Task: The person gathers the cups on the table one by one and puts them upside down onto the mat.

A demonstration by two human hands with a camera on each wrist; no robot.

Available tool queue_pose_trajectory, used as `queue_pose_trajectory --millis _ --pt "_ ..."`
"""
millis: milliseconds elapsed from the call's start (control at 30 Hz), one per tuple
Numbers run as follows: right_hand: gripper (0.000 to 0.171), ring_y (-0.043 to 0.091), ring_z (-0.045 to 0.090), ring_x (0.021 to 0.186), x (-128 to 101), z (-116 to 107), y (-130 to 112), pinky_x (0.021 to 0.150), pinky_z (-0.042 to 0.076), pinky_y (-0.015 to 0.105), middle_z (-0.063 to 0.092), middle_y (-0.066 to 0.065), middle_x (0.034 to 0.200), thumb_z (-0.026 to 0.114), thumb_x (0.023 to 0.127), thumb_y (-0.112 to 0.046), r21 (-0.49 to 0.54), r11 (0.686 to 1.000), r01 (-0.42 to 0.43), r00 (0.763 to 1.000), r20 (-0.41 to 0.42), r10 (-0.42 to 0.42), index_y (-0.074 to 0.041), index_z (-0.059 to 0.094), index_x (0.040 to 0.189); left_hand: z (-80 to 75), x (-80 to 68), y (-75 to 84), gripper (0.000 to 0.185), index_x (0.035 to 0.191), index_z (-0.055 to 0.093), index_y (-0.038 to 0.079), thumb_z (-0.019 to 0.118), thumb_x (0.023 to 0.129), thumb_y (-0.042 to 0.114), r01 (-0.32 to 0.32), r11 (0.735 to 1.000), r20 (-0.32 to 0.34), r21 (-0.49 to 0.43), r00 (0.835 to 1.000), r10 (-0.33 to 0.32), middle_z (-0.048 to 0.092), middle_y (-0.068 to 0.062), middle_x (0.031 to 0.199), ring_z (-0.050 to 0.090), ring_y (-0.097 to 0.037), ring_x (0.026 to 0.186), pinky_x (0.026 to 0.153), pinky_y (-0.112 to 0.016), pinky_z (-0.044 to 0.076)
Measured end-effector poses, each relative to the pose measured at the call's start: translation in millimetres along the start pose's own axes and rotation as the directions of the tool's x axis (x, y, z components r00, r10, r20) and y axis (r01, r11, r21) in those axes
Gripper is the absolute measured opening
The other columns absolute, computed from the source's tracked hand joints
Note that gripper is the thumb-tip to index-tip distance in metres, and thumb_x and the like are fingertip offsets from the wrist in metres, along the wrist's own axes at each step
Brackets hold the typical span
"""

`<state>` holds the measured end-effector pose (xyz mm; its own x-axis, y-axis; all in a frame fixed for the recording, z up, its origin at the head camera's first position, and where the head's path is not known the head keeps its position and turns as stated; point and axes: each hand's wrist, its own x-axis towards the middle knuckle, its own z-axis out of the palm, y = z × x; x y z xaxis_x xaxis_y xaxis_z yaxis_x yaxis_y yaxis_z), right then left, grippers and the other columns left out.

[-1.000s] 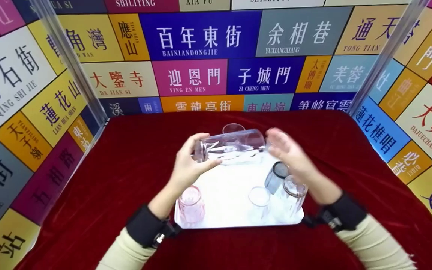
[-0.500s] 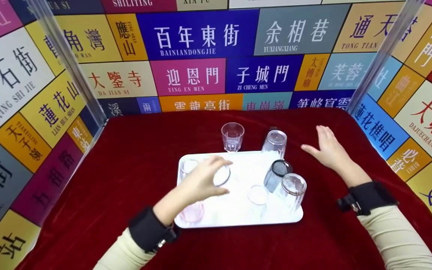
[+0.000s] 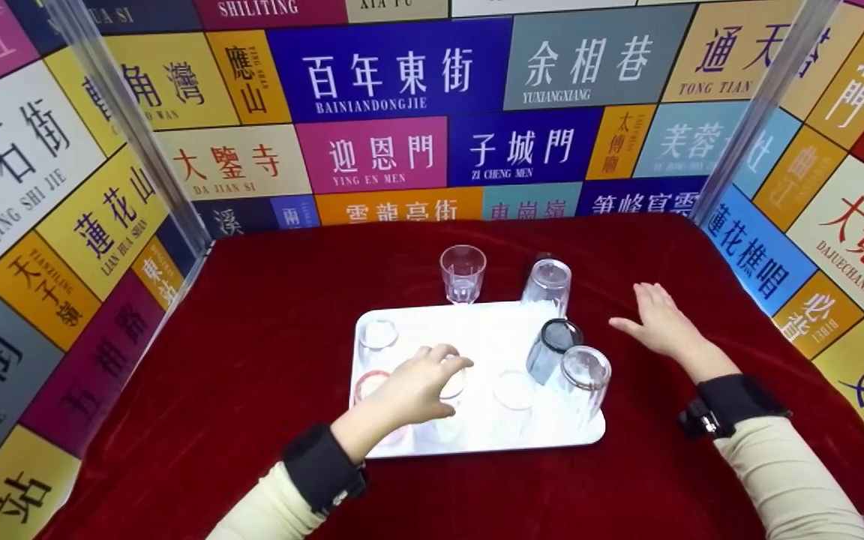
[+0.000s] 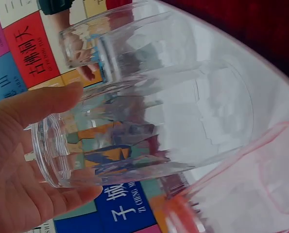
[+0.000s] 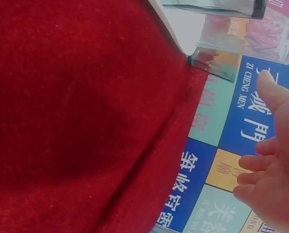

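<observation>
My left hand (image 3: 432, 379) grips a clear faceted glass (image 3: 448, 409) from above, low over the front of the white tray (image 3: 477, 330). The left wrist view shows fingers and thumb curled round this glass (image 4: 144, 131), with a pink glass (image 4: 241, 194) right beside it. In the head view the pink glass (image 3: 368, 384) is half hidden behind that hand. My right hand (image 3: 649, 319) hovers open over the red cloth, right of the tray, holding nothing. Its spread fingers (image 5: 261, 162) show in the right wrist view.
The tray also carries a small clear glass (image 3: 377, 335), another small glass (image 3: 516, 390), a dark grey glass (image 3: 552, 346) and a clear tumbler (image 3: 583, 382). Behind it on the red cloth (image 3: 252, 337) stand a clear glass (image 3: 463, 271) and an inverted glass (image 3: 548, 283). Sign-covered walls enclose the table.
Both hands held the clear glass sideways above the tray. The right hand let go and moved out to the right; the left hand brought the glass down to the tray's front.
</observation>
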<state>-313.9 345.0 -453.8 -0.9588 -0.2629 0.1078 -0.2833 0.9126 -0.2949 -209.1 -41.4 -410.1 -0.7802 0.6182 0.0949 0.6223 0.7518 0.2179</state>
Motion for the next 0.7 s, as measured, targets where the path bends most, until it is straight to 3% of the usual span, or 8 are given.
queue_pose_trajectory --millis 433,567,700 --pt "0.080 0.046 0.012 0.116 0.8 6.0 0.9 0.097 0.009 0.049 0.021 0.036 0.124 0.050 0.078 -0.042 0.020 1.000 0.009 1.000 0.000 -0.009 0.017 0.020 0.122 11.4 1.2 -7.3 0.062 0.118 0.042 0.018 0.070 0.063 0.027 0.020 0.998 0.025 -0.058 1.000 -0.019 0.042 -0.002 0.114 0.043 -0.021 0.098 0.076 -0.031 0.042" --pt "0.079 0.047 0.012 0.116 0.1 8.4 1.0 0.096 0.010 0.050 0.021 0.037 0.123 0.050 0.079 -0.042 0.026 1.000 0.014 1.000 -0.001 -0.014 0.018 0.020 0.122 11.0 1.6 -7.9 0.061 0.117 0.043 0.019 0.070 0.063 0.028 0.016 0.999 0.024 -0.047 1.000 -0.015 0.043 -0.001 0.112 0.044 -0.020 0.096 0.074 -0.031 0.042" --pt "0.080 0.046 0.010 0.117 -0.1 8.6 0.2 0.096 0.010 0.050 0.020 0.036 0.124 0.048 0.079 -0.043 0.046 0.999 0.001 1.000 0.003 -0.001 0.017 0.020 0.123 5.7 3.0 -8.2 0.063 0.117 0.042 0.018 0.069 0.062 0.033 0.015 0.999 0.064 -0.041 0.998 -0.013 0.043 -0.002 0.112 0.044 -0.021 0.095 0.074 -0.031 0.042"
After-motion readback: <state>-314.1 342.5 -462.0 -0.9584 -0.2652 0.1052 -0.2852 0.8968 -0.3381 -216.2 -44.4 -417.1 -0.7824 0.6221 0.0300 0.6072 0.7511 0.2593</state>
